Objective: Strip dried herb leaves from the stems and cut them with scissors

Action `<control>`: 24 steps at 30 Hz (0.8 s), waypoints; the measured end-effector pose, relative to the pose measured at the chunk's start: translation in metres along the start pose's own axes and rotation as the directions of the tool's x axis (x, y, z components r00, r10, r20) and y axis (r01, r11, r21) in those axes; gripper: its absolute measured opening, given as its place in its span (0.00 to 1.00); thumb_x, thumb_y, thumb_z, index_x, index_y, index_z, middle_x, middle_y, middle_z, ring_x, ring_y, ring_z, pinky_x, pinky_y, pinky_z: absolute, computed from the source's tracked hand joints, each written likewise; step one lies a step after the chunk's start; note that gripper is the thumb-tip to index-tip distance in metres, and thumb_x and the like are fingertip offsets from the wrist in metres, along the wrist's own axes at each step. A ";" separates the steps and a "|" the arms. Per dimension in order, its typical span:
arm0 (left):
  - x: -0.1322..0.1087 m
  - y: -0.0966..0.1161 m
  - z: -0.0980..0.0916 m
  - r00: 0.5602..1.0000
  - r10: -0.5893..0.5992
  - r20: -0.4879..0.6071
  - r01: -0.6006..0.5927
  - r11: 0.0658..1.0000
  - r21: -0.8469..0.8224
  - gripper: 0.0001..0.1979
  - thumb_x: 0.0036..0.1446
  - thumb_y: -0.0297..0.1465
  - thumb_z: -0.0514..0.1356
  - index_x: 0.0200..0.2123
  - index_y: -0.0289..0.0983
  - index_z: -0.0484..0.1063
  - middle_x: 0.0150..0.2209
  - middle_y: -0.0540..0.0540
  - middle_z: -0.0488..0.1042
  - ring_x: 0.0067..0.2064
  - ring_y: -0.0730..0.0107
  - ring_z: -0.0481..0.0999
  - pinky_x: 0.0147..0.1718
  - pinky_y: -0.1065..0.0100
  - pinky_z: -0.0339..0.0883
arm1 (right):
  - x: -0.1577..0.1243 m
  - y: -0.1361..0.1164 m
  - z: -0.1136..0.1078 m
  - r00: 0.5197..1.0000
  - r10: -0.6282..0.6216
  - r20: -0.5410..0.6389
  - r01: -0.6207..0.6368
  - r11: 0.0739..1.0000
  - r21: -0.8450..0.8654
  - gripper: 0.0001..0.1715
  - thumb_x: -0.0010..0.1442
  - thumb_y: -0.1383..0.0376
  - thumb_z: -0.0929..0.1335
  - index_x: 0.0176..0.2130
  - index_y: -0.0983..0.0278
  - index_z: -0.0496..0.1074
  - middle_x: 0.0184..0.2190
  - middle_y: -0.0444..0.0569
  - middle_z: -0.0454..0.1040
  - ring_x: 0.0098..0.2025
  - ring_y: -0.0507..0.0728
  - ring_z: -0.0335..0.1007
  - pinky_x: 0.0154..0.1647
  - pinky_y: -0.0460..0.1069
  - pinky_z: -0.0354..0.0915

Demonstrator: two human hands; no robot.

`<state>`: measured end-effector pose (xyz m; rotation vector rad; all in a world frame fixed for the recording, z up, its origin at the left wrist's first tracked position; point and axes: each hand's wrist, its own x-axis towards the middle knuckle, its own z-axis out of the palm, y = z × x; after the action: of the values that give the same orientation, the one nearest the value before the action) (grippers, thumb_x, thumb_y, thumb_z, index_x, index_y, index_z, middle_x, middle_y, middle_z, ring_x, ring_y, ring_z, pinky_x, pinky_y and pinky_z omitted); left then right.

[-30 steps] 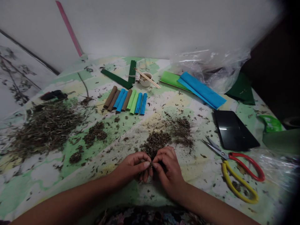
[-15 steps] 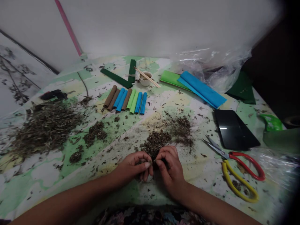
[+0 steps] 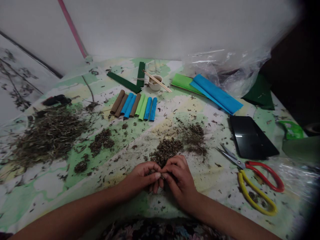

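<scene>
My left hand (image 3: 143, 176) and my right hand (image 3: 179, 180) meet fingertip to fingertip at the near edge of the table, both pinched shut on a small clump of dried crumbled herb. Just beyond the fingers lies a pile of the same dark crumbled herb (image 3: 167, 149). What exactly sits between the fingertips is mostly hidden by the fingers.
Rolled paper tubes (image 3: 135, 105) in brown, blue and green lie in a row mid-table. A heap of dried stems (image 3: 47, 131) is at left. Scissors (image 3: 252, 180) and a black phone (image 3: 251, 137) lie at right. Blue and green paper sheets (image 3: 212, 92), a small cup with sticks (image 3: 155, 81) and a plastic bag (image 3: 225, 71) are at the back.
My hands stay in the same spot; the fingers shift slightly as they work the clump between them. The view has drifted a little.
</scene>
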<state>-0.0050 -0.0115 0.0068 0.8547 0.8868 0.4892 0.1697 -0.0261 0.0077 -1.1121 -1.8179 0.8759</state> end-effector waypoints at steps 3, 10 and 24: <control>-0.001 0.002 0.001 1.000 -0.013 0.005 0.013 1.000 0.018 0.13 0.52 0.39 0.61 0.31 0.35 0.66 0.24 0.50 0.73 0.20 0.78 0.68 0.19 0.75 0.56 | 0.000 -0.001 -0.001 1.000 0.006 -0.001 -0.006 1.000 0.006 0.07 0.59 0.70 0.62 0.32 0.62 0.68 0.32 0.47 0.64 0.39 0.56 0.58 0.41 0.54 0.58; -0.002 0.004 0.002 1.000 -0.029 0.000 0.029 0.999 0.033 0.12 0.53 0.38 0.60 0.31 0.35 0.66 0.24 0.51 0.73 0.20 0.78 0.68 0.20 0.75 0.56 | 0.000 -0.002 -0.002 1.000 -0.002 -0.013 0.002 1.000 0.021 0.07 0.60 0.69 0.60 0.31 0.62 0.65 0.31 0.46 0.64 0.39 0.56 0.58 0.41 0.53 0.57; 0.000 -0.003 0.000 0.998 0.018 -0.055 -0.019 1.000 -0.016 0.13 0.52 0.40 0.61 0.30 0.36 0.64 0.22 0.51 0.73 0.18 0.79 0.67 0.18 0.76 0.55 | 0.000 -0.002 -0.003 0.998 0.061 -0.034 -0.059 0.996 0.061 0.05 0.58 0.63 0.64 0.32 0.62 0.67 0.33 0.48 0.65 0.39 0.57 0.59 0.41 0.54 0.57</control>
<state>-0.0048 -0.0127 0.0045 0.8381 0.9247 0.5375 0.1715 -0.0260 0.0106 -1.1424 -1.7258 0.9342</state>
